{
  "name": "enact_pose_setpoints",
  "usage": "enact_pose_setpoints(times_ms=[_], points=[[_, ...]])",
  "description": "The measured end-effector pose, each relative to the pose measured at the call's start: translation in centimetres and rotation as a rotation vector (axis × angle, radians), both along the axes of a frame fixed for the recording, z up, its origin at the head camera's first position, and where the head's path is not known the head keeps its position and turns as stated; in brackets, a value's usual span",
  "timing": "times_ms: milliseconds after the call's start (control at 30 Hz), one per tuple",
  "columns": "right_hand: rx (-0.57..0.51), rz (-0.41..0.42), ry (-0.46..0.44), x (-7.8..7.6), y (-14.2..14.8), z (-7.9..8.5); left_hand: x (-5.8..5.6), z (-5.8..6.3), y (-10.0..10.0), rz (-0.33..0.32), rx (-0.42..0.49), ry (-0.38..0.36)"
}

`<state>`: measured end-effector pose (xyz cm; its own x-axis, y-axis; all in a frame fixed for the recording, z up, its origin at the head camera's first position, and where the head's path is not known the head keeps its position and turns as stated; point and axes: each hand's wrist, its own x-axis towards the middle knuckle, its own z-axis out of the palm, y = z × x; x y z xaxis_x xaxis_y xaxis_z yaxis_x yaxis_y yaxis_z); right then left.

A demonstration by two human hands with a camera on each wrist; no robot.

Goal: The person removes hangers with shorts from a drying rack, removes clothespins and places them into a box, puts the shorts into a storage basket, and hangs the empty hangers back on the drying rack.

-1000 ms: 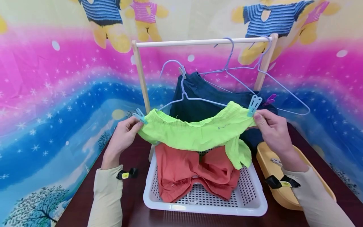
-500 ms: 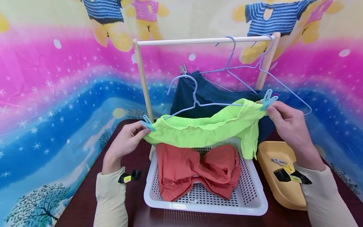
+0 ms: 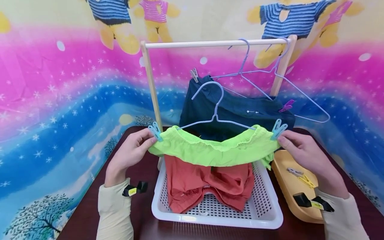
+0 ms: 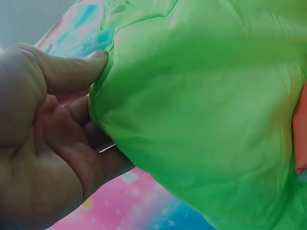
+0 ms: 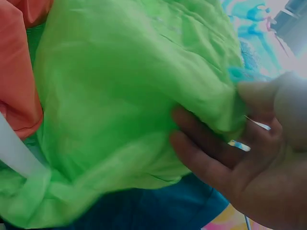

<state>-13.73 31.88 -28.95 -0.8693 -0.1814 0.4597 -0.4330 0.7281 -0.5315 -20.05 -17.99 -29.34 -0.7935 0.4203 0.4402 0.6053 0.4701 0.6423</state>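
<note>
Lime green shorts stretch between both hands in the head view, held by the waistband corners above a basket. My left hand pinches the left corner beside a light blue clothespin. At the right corner my right hand pinches the cloth beside another light blue clothespin. A lilac wire hanger lies with its lower part inside the waistband, its hook standing up toward the rack. In the left wrist view the thumb presses on the green cloth; in the right wrist view fingers lie against it.
Coral shorts lie in a white basket. Behind, a wooden rack carries hangers, and dark teal shorts hang there with a grey and a purple clothespin. A yellow tray with clothespins sits at right.
The green shorts first swing up at the right, then come down level, with the right hand lower now. The hanger has shifted right and its hook has dropped below the bar.
</note>
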Motion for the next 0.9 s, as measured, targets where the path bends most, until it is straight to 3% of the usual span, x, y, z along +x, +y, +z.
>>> enact_pose_setpoints(times_ms=[133, 300, 533, 633, 733, 900], points=[[0.082, 0.083, -0.081, 0.5, 0.3, -0.3, 0.3, -0.1, -0.1, -0.017, -0.012, 0.012], [0.158, 0.121, -0.195, 1.0, 1.1, -0.2, 0.6, 0.0, 0.1, -0.080, -0.002, 0.033], [0.130, 0.232, -0.329, 2.2, 2.2, 0.0, 1.2, 0.1, 1.0, -0.165, 0.000, 0.002], [0.138, 0.221, -0.381, 2.9, 2.2, 0.1, 1.4, 0.0, 1.2, -0.199, 0.004, -0.016], [0.165, 0.185, -0.381, 3.3, 2.2, 0.2, 1.7, -0.1, 1.2, -0.232, 0.008, -0.037], [0.181, 0.194, -0.380, 3.7, 2.4, 0.3, 1.9, -0.3, 1.0, -0.281, -0.012, -0.078]])
